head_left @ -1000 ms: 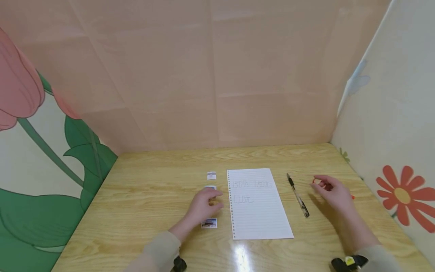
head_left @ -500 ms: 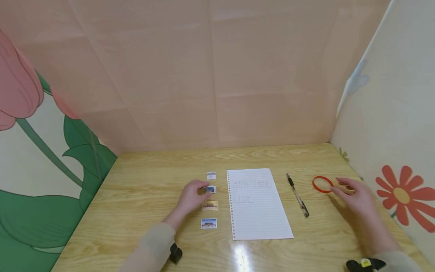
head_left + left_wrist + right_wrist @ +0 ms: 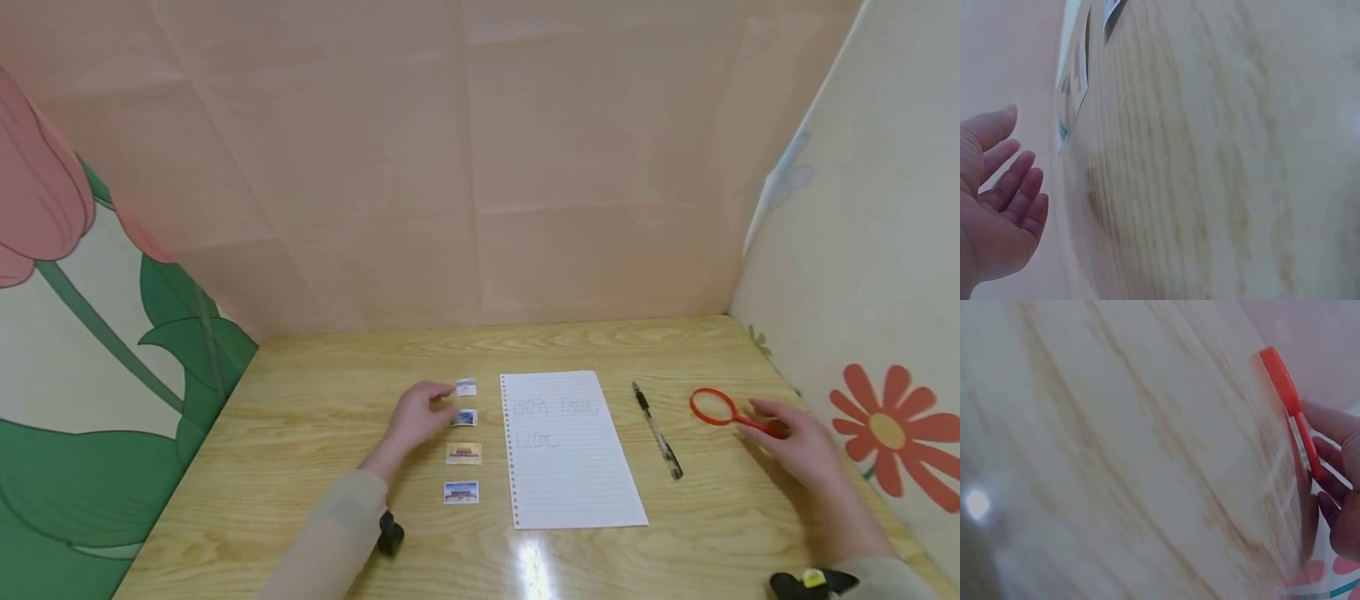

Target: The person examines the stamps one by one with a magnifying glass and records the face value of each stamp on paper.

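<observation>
My left hand (image 3: 415, 419) hovers by the upper stamps with fingers relaxed and apart, holding nothing. The pale stamp (image 3: 466, 387) lies off its fingertips; the thumb touches or nearly touches the blue stamp (image 3: 465, 417). Below them in the column lie a yellowish stamp (image 3: 463, 453) and a blue-sky stamp with a building (image 3: 461, 492). My right hand (image 3: 798, 437) has thumb and fingers around the handle of a red magnifying glass (image 3: 714, 422), which seems to rest on the table. In the right wrist view the magnifying glass (image 3: 1282, 380) shows edge-on, its handle against the fingers.
A lined sheet of paper (image 3: 573, 483) with faint handwriting lies right of the stamps. Between it and the magnifying glass is a black-capped clear pen (image 3: 658, 433). A pink wall (image 3: 480, 208) and flower-printed side panels bound the wooden table (image 3: 322, 417).
My right hand has drawn back rightward from the lens to the handle; the magnifying glass stays in place. My left hand has moved up and left, uncovering the lower stamps.
</observation>
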A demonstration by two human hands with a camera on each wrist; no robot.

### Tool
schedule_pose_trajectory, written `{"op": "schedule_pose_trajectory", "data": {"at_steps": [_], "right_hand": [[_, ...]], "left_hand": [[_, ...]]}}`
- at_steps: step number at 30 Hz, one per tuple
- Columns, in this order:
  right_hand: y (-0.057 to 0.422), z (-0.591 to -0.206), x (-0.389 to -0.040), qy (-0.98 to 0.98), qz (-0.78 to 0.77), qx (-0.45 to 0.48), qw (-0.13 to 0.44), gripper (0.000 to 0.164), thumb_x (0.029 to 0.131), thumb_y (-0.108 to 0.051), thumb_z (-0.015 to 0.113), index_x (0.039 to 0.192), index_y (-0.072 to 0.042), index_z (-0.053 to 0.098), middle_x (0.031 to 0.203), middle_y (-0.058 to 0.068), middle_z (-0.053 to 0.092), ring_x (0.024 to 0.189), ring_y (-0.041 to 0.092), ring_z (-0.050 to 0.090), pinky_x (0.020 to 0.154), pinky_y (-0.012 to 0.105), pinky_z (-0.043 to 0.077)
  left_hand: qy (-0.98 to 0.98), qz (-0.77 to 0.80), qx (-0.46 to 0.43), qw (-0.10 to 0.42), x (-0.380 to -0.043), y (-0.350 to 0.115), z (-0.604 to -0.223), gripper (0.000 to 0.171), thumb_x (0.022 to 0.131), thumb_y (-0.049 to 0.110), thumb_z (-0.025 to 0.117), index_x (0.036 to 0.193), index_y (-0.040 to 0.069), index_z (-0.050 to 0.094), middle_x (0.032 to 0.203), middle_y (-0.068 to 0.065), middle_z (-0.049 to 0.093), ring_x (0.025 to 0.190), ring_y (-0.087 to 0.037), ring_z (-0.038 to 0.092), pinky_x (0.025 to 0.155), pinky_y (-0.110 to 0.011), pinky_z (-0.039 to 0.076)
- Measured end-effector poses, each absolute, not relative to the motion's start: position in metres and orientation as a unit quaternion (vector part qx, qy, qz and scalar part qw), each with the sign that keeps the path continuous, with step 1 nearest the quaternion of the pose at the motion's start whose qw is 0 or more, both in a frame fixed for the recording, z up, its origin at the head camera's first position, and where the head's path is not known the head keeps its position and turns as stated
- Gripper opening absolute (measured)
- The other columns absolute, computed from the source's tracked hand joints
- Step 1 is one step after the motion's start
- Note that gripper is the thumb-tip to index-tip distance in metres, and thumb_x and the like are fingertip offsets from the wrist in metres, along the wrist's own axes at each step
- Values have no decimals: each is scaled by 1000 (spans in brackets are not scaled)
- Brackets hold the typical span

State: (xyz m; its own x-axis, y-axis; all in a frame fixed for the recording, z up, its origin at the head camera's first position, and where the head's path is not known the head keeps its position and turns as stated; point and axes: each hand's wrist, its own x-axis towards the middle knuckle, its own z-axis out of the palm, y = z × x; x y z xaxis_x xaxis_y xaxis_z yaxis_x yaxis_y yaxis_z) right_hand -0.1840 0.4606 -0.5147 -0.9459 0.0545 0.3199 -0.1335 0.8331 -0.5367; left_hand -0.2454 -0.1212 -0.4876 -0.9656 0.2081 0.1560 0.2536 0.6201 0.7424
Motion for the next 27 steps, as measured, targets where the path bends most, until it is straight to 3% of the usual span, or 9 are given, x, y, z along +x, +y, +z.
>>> {"op": "schedule_pose_trajectory", "data": {"at_steps": [3, 6, 7, 10, 14, 16, 18, 27], "right_hand": [[464, -518, -184, -941, 304, 18, 148, 58, 88, -26, 77, 133, 4, 57, 125, 31, 57, 102, 22, 49, 77, 14, 31], [466, -520, -182, -939, 316, 14, 135, 59, 90, -26, 75, 136, 4, 55, 130, 32, 53, 112, 41, 44, 89, 9, 25], [467, -520, -182, -939, 319, 14, 132, 58, 90, -26, 75, 136, 4, 55, 130, 32, 52, 114, 42, 43, 92, 9, 23], [471, -520, -182, -939, 319, 25, 127, 54, 91, -26, 74, 134, 3, 58, 129, 23, 56, 118, 18, 47, 96, 8, 21], [477, -519, -185, -931, 338, 56, 126, 46, 90, -21, 75, 126, 4, 63, 119, -15, 59, 105, -18, 36, 86, 1, 23], [479, -518, -186, -926, 350, 68, 123, 43, 89, -18, 76, 123, 5, 65, 113, -30, 52, 102, -22, 34, 82, 0, 24], [481, -517, -188, -923, 358, 77, 120, 40, 88, -15, 77, 121, 5, 66, 110, -35, 51, 101, -23, 36, 79, 0, 26], [487, -519, -194, -918, 365, 99, 121, 32, 85, -8, 78, 115, 1, 70, 106, -28, 61, 99, -22, 42, 78, 3, 30]], "left_hand": [[-900, -417, -124, 23, -248, -122, -487, 40, 86, 18, 78, 123, 5, 68, 115, -9, 66, 106, -29, 60, 93, -43, 50], [-898, -421, -127, 22, -250, -122, -487, 39, 86, 17, 78, 122, 5, 68, 116, -11, 66, 107, -30, 60, 93, -44, 50], [-897, -422, -128, 21, -251, -122, -487, 39, 87, 16, 77, 122, 5, 68, 116, -12, 65, 107, -30, 60, 93, -44, 50], [-896, -423, -131, 21, -253, -123, -486, 38, 87, 15, 77, 122, 3, 68, 116, -13, 66, 107, -31, 60, 93, -45, 50], [-899, -418, -132, 22, -255, -124, -486, 38, 86, 16, 78, 121, 3, 69, 115, -12, 66, 107, -30, 61, 93, -43, 50], [-899, -416, -134, 22, -256, -124, -486, 39, 86, 16, 79, 121, 3, 69, 115, -11, 66, 107, -29, 61, 93, -44, 50], [-899, -416, -135, 21, -258, -124, -486, 39, 85, 16, 79, 120, 3, 69, 115, -11, 66, 107, -29, 61, 94, -44, 49], [-899, -418, -131, 20, -265, -127, -492, 37, 86, 16, 78, 120, 5, 69, 116, -11, 66, 107, -29, 60, 96, -44, 48]]}}
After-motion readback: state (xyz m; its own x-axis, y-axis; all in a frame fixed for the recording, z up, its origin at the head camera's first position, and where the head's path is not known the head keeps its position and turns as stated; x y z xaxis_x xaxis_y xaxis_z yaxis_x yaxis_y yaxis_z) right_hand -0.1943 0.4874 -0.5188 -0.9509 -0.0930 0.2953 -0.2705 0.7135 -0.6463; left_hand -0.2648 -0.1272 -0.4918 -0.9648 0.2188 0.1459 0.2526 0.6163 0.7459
